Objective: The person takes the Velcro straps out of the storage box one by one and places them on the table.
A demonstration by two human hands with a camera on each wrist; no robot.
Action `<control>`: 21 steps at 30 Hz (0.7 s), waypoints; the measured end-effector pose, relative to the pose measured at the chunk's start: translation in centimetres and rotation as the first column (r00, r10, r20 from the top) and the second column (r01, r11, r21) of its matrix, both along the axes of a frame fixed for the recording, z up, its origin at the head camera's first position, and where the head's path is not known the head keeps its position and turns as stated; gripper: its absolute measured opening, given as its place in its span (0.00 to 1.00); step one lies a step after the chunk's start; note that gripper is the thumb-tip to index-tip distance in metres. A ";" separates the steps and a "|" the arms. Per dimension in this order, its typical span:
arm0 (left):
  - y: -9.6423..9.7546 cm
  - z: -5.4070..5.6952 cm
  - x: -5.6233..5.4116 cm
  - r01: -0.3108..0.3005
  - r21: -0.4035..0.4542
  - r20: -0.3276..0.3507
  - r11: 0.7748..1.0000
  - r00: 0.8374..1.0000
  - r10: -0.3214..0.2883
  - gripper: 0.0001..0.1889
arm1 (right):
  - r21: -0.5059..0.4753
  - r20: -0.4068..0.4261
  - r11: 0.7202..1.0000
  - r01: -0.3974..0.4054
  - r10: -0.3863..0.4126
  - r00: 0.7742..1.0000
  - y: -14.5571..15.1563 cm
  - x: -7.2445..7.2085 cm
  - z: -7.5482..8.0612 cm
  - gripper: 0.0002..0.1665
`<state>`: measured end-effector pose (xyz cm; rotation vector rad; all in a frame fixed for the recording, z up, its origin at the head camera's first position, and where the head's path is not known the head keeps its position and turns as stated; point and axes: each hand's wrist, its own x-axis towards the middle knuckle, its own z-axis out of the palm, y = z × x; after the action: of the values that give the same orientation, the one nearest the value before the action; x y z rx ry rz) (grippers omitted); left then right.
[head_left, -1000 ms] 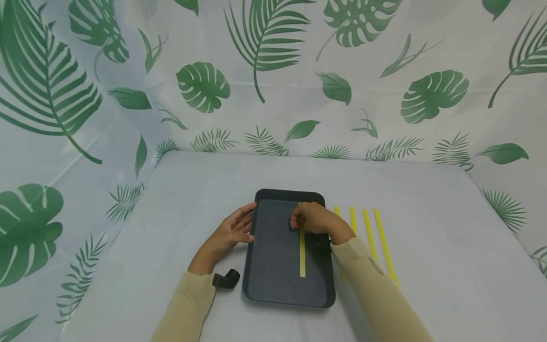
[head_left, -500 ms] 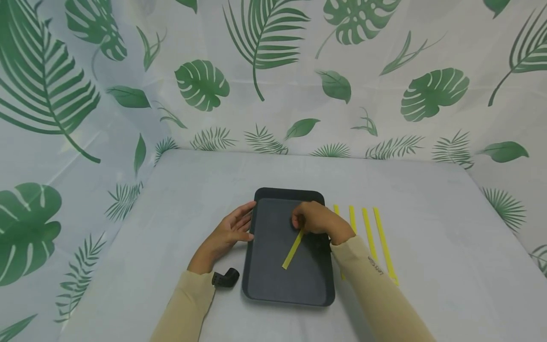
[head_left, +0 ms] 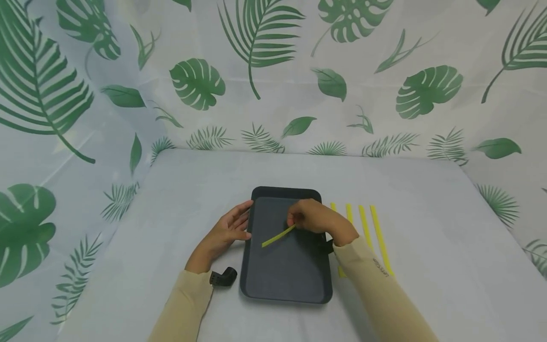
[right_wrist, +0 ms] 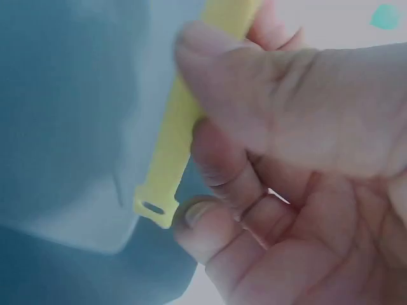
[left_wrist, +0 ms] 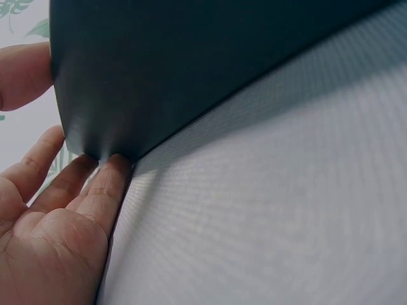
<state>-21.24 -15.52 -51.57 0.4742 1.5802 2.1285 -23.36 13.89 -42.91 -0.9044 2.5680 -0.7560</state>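
Observation:
A dark grey rectangular tray [head_left: 284,278] lies on the white table before me. Over its upper part, my right hand [head_left: 315,216] pinches a yellow cable strap [head_left: 278,235] between thumb and fingers. The strap's free end points down and left across the tray. In the right wrist view, the other end of the strap [right_wrist: 166,152] shows a slotted head close to a fingertip. My left hand [head_left: 222,237] rests against the tray's left side with extended fingers; the left wrist view shows the fingertips on the tray's dark outer wall [left_wrist: 191,57].
Several more yellow straps [head_left: 379,235] lie side by side on the table to the tray's right, partly hidden by my right sleeve [head_left: 376,280]. A black wrist camera [head_left: 224,277] sticks out by my left cuff. A leaf-patterned curtain [head_left: 273,80] hangs behind the table.
The strap in my right hand has swung from lying lengthwise along the tray to pointing left across it. My left hand and the tray have stayed in place.

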 end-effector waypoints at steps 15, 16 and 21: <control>0.1 0.2 0.1 -0.006 -0.005 0.002 1.000 1.000 0.006 0.53 | -0.207 -0.004 0.978 -0.027 0.027 1.000 1.4 1.4 1.7 0.07; 0.1 0.1 0.1 -0.006 -0.006 0.003 1.000 1.000 0.006 0.53 | -0.213 0.002 0.977 -0.022 0.023 1.000 1.5 1.6 1.9 0.06; 0.2 0.1 0.0 -0.010 -0.012 0.007 1.000 1.000 0.010 0.53 | -0.245 0.020 0.970 0.002 0.003 1.000 1.9 2.0 2.2 0.04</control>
<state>-21.23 -15.31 -51.44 0.4548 1.5933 2.1248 -21.33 15.76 -40.72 -0.9634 2.4930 -1.0952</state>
